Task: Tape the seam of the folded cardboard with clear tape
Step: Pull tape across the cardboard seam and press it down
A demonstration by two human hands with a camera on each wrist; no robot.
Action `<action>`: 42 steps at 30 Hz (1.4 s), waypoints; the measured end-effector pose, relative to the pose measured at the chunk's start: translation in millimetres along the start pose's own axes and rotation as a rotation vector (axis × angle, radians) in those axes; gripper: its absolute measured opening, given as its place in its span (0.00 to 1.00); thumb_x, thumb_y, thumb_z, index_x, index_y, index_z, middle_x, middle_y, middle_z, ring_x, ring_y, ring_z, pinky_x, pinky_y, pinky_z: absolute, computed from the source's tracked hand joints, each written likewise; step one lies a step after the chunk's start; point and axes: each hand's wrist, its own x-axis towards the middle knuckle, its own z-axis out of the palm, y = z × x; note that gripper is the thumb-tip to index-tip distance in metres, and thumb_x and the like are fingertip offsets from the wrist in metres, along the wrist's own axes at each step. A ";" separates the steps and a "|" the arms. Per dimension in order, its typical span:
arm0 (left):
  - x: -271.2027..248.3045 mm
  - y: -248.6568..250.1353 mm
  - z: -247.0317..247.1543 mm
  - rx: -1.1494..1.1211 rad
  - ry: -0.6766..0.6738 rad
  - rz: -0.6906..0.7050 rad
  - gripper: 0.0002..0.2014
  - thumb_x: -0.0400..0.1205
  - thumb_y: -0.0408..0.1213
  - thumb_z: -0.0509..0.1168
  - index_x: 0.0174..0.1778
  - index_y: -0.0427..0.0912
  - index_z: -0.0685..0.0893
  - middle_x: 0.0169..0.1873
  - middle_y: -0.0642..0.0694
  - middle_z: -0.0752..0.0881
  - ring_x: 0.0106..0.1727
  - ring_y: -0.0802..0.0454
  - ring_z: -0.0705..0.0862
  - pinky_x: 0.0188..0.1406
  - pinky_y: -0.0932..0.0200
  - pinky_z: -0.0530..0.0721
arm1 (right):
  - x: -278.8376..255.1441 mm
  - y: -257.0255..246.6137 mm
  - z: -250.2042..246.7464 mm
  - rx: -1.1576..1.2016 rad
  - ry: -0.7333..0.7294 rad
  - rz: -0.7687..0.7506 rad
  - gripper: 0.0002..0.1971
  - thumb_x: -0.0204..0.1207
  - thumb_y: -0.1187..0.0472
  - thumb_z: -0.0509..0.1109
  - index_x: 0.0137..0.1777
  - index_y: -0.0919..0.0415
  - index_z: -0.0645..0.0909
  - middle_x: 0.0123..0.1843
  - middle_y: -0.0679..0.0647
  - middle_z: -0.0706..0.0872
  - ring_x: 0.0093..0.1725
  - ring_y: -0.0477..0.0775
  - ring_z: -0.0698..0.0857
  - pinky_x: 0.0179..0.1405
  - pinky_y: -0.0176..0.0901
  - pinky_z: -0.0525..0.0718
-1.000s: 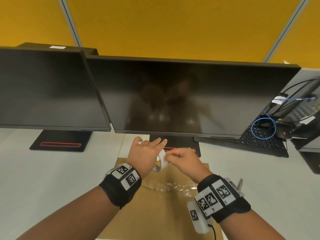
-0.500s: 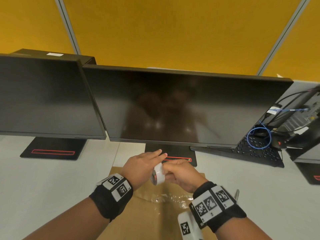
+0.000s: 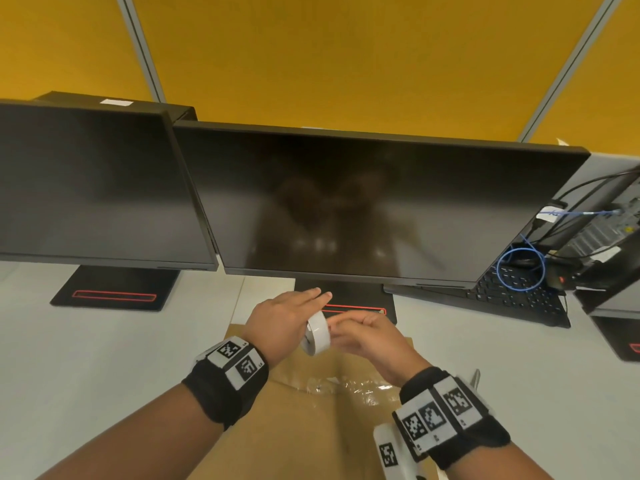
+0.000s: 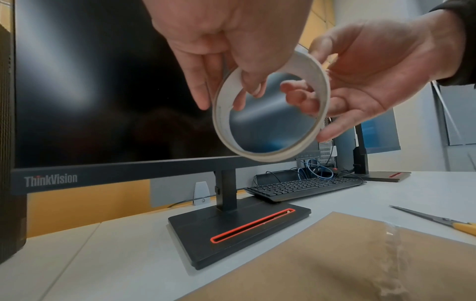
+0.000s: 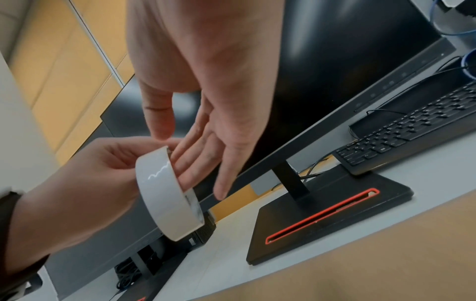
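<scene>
While both hands hover above the desk, the roll of clear tape (image 3: 316, 336) sits between them, raised in the air over the far end of the folded cardboard (image 3: 304, 431). From the left wrist camera the left hand (image 4: 226, 40) grasps the roll: its thumb hooks inside the ring and a finger lies along the outer face, pinching the band, while the other fingers point down, fairly straight. The right hand (image 4: 381, 71) is also on the roll, with fingertips curled in through the hole at the far edge and the thumb above the rim, so it too grips the ring. In the right wrist view the roll (image 5: 167, 193) appears edge-on, glossy on its outer face, with the right hand's (image 5: 206, 61) long fingers reaching past the inner side; exactly how tightly they press is hard to tell there.

The cardboard lies flat on the white desk (image 3: 86, 358), just in front of the stand of the middle monitor (image 3: 363, 202). A strip of crinkled clear tape (image 3: 349, 388) already runs across it, seen again in the left wrist view as a wrinkled shiny band (image 4: 396, 262). Scissors (image 4: 438, 220) with a yellow handle rest on the desk just beside the cardboard's right edge. A second monitor (image 3: 93, 181) stands to the left, and a black keyboard (image 3: 512, 292) with a looped blue cable (image 3: 519, 268) lies to the right, partly under the middle screen.
</scene>
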 end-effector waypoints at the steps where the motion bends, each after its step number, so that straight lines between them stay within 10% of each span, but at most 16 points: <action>1: 0.2 0.7 -0.2 0.024 0.006 0.007 0.29 0.84 0.37 0.59 0.81 0.57 0.59 0.79 0.55 0.66 0.77 0.53 0.69 0.70 0.57 0.73 | -1.1 0.1 0.0 -0.002 0.017 -0.007 0.05 0.75 0.59 0.73 0.46 0.54 0.90 0.46 0.54 0.93 0.50 0.51 0.90 0.59 0.45 0.83; 7: -2.2 4.2 -3.7 0.037 0.022 0.111 0.34 0.58 0.29 0.80 0.63 0.49 0.84 0.51 0.51 0.89 0.48 0.52 0.89 0.34 0.62 0.87 | -6.0 -4.2 6.6 -0.015 0.102 -0.005 0.06 0.75 0.65 0.72 0.39 0.58 0.89 0.26 0.47 0.83 0.25 0.45 0.77 0.30 0.34 0.77; 13: -6.8 10.6 -0.3 -0.050 0.014 0.046 0.28 0.86 0.34 0.53 0.81 0.58 0.57 0.78 0.57 0.67 0.77 0.56 0.65 0.70 0.60 0.71 | -4.3 -6.1 8.6 0.081 0.088 0.070 0.09 0.73 0.70 0.67 0.35 0.62 0.87 0.34 0.61 0.84 0.25 0.47 0.81 0.39 0.42 0.80; 18: -7.0 11.6 1.0 0.018 -0.023 0.070 0.30 0.83 0.34 0.61 0.80 0.56 0.61 0.75 0.55 0.71 0.74 0.54 0.71 0.64 0.59 0.78 | -5.9 -5.5 8.6 -0.090 0.110 -0.004 0.09 0.73 0.70 0.66 0.41 0.72 0.88 0.31 0.64 0.87 0.27 0.48 0.86 0.37 0.41 0.83; 21: -7.8 11.0 -2.7 0.046 -0.048 0.106 0.35 0.62 0.35 0.80 0.68 0.52 0.81 0.56 0.54 0.88 0.52 0.55 0.87 0.35 0.64 0.86 | -6.1 -3.9 8.5 -0.232 0.130 -0.089 0.09 0.72 0.70 0.67 0.36 0.66 0.89 0.26 0.59 0.88 0.29 0.50 0.85 0.39 0.43 0.86; 27: -10.3 13.9 -1.8 0.029 -0.037 0.064 0.29 0.84 0.32 0.56 0.81 0.53 0.58 0.76 0.52 0.71 0.74 0.49 0.70 0.63 0.55 0.78 | -5.8 3.2 8.1 -0.378 0.160 -0.222 0.11 0.72 0.69 0.67 0.33 0.63 0.90 0.25 0.52 0.89 0.29 0.47 0.83 0.41 0.43 0.87; 32: -8.7 12.0 -3.6 0.069 -0.051 0.044 0.29 0.85 0.34 0.54 0.82 0.54 0.53 0.77 0.53 0.68 0.75 0.51 0.67 0.65 0.58 0.76 | -10.4 0.2 5.4 -0.251 0.080 -0.168 0.09 0.77 0.67 0.68 0.45 0.64 0.91 0.31 0.54 0.91 0.35 0.46 0.90 0.42 0.34 0.88; 37: -7.5 13.0 -0.9 0.053 -0.044 0.044 0.29 0.86 0.35 0.53 0.82 0.55 0.52 0.78 0.53 0.67 0.75 0.52 0.67 0.66 0.58 0.75 | -8.3 -2.2 5.9 -0.287 0.129 -0.182 0.09 0.72 0.71 0.69 0.39 0.64 0.91 0.27 0.53 0.90 0.32 0.49 0.87 0.48 0.43 0.89; 42: -8.0 15.0 -1.7 0.056 -0.039 0.018 0.29 0.86 0.37 0.53 0.82 0.55 0.52 0.77 0.53 0.68 0.75 0.52 0.67 0.67 0.59 0.75 | -6.0 0.8 9.8 -0.389 0.233 -0.231 0.09 0.71 0.69 0.70 0.34 0.60 0.90 0.23 0.48 0.87 0.29 0.39 0.84 0.46 0.31 0.83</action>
